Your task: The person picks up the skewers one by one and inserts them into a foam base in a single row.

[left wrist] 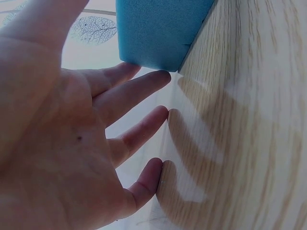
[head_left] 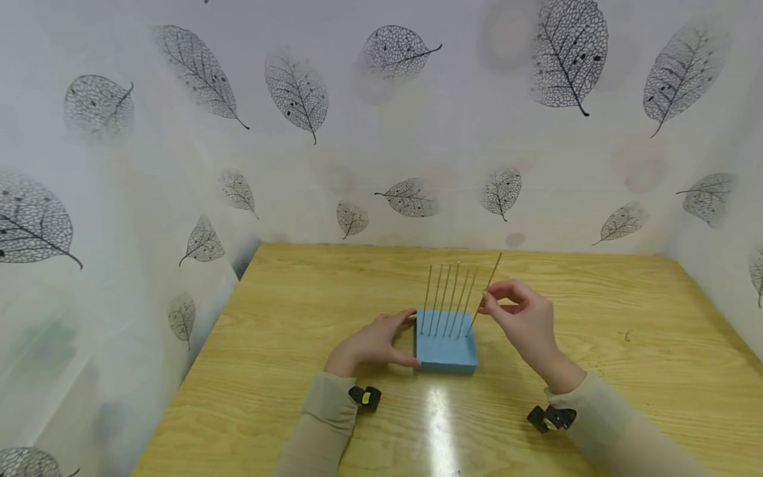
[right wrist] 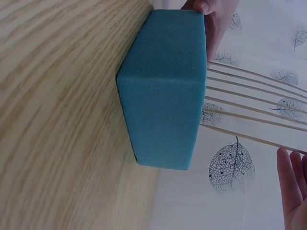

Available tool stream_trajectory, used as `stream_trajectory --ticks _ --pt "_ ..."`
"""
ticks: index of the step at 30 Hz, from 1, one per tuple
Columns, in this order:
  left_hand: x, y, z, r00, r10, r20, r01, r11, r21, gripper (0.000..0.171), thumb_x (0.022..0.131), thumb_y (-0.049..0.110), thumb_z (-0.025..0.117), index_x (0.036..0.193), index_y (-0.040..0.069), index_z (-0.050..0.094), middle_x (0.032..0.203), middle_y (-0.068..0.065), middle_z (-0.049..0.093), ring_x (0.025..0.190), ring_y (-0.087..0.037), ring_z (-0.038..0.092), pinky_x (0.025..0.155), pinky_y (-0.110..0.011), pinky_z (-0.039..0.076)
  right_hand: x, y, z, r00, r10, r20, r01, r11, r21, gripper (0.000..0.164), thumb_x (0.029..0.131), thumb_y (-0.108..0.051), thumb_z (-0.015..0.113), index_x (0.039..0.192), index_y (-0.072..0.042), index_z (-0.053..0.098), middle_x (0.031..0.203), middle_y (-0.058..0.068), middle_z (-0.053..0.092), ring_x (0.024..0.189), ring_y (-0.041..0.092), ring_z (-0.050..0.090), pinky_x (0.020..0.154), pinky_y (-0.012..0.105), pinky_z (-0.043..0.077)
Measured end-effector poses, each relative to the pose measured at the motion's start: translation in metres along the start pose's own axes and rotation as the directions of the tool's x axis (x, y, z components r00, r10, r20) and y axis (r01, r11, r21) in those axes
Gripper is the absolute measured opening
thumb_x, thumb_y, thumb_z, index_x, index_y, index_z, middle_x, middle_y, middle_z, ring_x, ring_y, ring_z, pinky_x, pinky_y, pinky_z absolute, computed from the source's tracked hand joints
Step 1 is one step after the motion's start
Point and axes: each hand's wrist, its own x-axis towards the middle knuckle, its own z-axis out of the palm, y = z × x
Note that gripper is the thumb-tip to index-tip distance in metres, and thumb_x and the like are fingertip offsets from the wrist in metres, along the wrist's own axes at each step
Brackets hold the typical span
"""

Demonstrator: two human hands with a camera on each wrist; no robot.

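A blue foam block (head_left: 447, 351) lies on the wooden table (head_left: 298, 318), with several thin wooden sticks (head_left: 444, 298) standing upright in it. My left hand (head_left: 406, 338) rests against the block's left side, thumb at the front corner. In the left wrist view its straight fingers (left wrist: 139, 91) touch the block (left wrist: 158, 28) and the tabletop. My right hand (head_left: 484, 305) pinches one leaning stick (head_left: 493, 271) whose lower end meets the block's right edge. In the right wrist view the block (right wrist: 163, 96) shows the sticks (right wrist: 254, 96) jutting out, with my right fingertips (right wrist: 292, 187) beside them.
Walls papered with grey leaf prints (head_left: 381, 132) close in the table at the back and on both sides. Bare wood (head_left: 626, 318) lies to the right of the block. Small black wrist cameras (head_left: 365, 396) sit on both sleeves.
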Motion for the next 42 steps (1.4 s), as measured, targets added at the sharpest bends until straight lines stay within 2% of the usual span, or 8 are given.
stream_trajectory --ticks 7,11,17,24,28,32,38,42 --pt "0.000 -0.001 0.002 1.000 0.006 0.003 -0.006 1.000 -0.010 0.104 0.079 0.044 0.082 0.158 0.014 0.022 0.156 0.001 0.043 0.146 -0.027 0.032 0.122 -0.049 0.025 -0.003 0.001 0.001 1.000 0.007 0.006 -0.007 1.000 -0.012 0.007 0.086 0.008 0.069 0.091 0.003 0.070 0.082 0.010 0.072 0.062 0.007 0.071 0.063 0.017 0.059" --pt "0.000 -0.001 0.003 1.000 0.005 0.006 -0.005 1.000 -0.018 0.104 0.079 0.044 0.082 0.159 0.015 0.022 0.156 0.001 0.042 0.147 -0.027 0.031 0.122 -0.049 0.025 -0.007 0.003 0.002 1.000 0.004 0.010 -0.004 1.000 -0.024 0.009 0.085 0.010 0.069 0.091 0.003 0.070 0.081 0.009 0.072 0.062 0.008 0.071 0.062 0.016 0.058" --pt "0.000 -0.002 0.003 1.000 0.008 0.001 -0.008 1.000 -0.014 0.104 0.079 0.044 0.082 0.158 0.014 0.022 0.156 0.000 0.042 0.146 -0.028 0.032 0.122 -0.050 0.025 -0.008 0.009 0.006 0.999 -0.047 0.017 0.048 0.998 -0.052 0.010 0.084 0.009 0.071 0.089 0.001 0.070 0.079 0.010 0.070 0.064 0.006 0.070 0.060 0.016 0.058" --pt "0.000 -0.005 0.004 1.000 0.009 0.002 -0.009 1.000 0.007 0.104 0.079 0.046 0.081 0.158 0.014 0.022 0.156 0.001 0.042 0.146 -0.029 0.032 0.122 -0.050 0.026 -0.011 0.011 0.012 0.995 -0.092 0.039 0.096 0.988 -0.122 0.014 0.080 0.010 0.074 0.086 -0.001 0.070 0.076 0.011 0.069 0.067 -0.006 0.066 0.058 0.012 0.056" --pt "0.000 -0.006 0.004 1.000 0.007 -0.002 -0.007 1.000 -0.006 0.104 0.079 0.045 0.081 0.159 0.015 0.022 0.156 0.002 0.042 0.147 -0.028 0.031 0.121 -0.050 0.026 -0.012 0.000 0.015 0.993 -0.112 0.037 0.117 0.982 -0.151 0.017 0.076 0.016 0.073 0.083 0.002 0.068 0.073 0.012 0.068 0.067 -0.009 0.064 0.058 0.010 0.054" --pt "0.001 -0.007 0.005 1.000 0.004 -0.003 -0.004 1.000 -0.006 0.105 0.078 0.046 0.081 0.159 0.016 0.021 0.156 0.003 0.042 0.147 -0.027 0.031 0.122 -0.050 0.025 -0.011 -0.013 0.016 0.991 -0.120 0.051 0.127 0.976 -0.179 0.016 0.076 0.018 0.073 0.083 0.005 0.067 0.073 0.014 0.068 0.065 0.001 0.067 0.059 0.010 0.054" --pt "0.002 -0.007 0.006 1.000 -0.001 0.000 0.001 1.000 -0.005 0.105 0.078 0.046 0.082 0.159 0.016 0.022 0.157 0.003 0.041 0.146 -0.028 0.031 0.121 -0.051 0.026 -0.014 0.018 0.012 0.981 -0.171 0.096 0.190 0.949 -0.252 0.019 0.077 0.011 0.076 0.087 -0.003 0.069 0.081 0.006 0.071 0.073 0.001 0.066 0.060 0.014 0.056" --pt "0.002 -0.008 0.006 1.000 0.004 0.003 -0.004 1.000 -0.003 0.105 0.078 0.045 0.082 0.159 0.016 0.021 0.157 0.002 0.041 0.146 -0.027 0.031 0.122 -0.050 0.026 -0.016 0.021 0.010 0.977 -0.176 0.124 0.206 0.927 -0.313 0.020 0.077 0.011 0.075 0.092 -0.002 0.069 0.087 0.007 0.071 0.079 0.014 0.067 0.062 0.015 0.057"
